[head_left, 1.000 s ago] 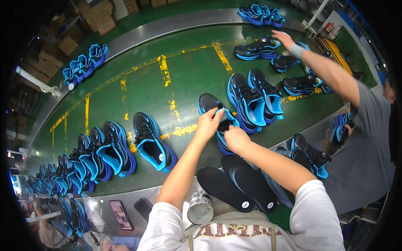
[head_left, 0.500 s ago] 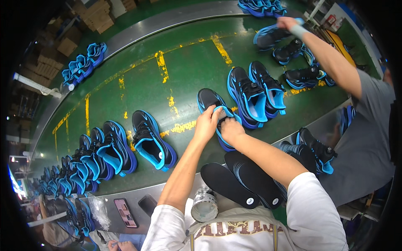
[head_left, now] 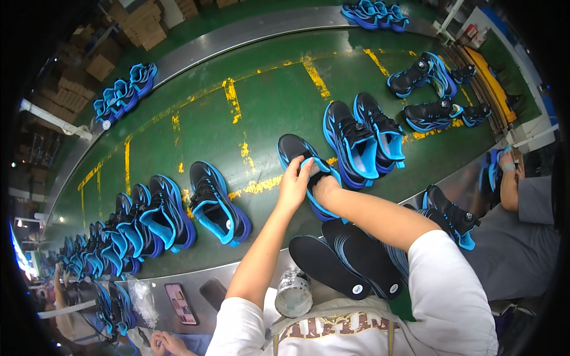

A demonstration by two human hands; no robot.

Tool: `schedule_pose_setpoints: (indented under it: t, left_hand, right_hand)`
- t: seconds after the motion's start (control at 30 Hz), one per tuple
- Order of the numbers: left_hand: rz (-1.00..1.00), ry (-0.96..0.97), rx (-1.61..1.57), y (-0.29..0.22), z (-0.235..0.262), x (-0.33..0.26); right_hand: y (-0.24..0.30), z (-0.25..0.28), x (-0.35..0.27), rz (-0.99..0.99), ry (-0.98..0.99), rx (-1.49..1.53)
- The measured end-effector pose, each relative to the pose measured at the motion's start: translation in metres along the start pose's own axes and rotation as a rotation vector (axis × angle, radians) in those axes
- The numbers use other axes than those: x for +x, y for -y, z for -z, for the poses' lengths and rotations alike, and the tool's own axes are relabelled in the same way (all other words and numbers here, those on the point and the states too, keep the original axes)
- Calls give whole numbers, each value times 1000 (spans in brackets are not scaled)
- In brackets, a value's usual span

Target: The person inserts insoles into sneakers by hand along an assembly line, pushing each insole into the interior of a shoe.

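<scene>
A black and blue sneaker (head_left: 292, 146) stands on the green belt in front of me, its toe pointing away. My left hand (head_left: 294, 181) is closed on the sneaker's tongue, thumb and fingers pinching it at the opening. Deep inside the same sneaker is my right hand (head_left: 326, 191), sunk to about the wrist with its fingers hidden. Two more sneakers (head_left: 350, 139) stand just right of it. Near my right forearm, a stack of black insoles (head_left: 325, 266) with small white round stickers lies at the belt's near edge.
A single sneaker (head_left: 217, 202) and a long row of sneakers (head_left: 165, 213) stand to the left. By my body are a dirty white jar (head_left: 293, 292) and a phone (head_left: 180, 304). A co-worker's arm (head_left: 509, 184) is at the right; more sneakers (head_left: 428, 114) lie on the far right belt.
My right hand has pushed deeper into the sneaker while my left keeps its pinch. The co-worker's arm has drawn back from the far right belt, and the sneaker it held there is gone from that spot.
</scene>
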State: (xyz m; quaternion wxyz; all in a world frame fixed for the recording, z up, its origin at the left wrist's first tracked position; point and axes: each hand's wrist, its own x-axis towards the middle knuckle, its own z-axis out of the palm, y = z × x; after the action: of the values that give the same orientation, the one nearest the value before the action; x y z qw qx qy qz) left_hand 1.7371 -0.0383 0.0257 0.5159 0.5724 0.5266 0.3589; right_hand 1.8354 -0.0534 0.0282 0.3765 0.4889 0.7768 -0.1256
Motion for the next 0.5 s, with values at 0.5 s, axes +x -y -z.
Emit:
schedule_pose_setpoints:
  t: [0.5]
  left_hand:
    - [-574, -389, 361, 18, -25, -14]
  right_hand:
    - [-9, 5, 8, 160, -277, 3]
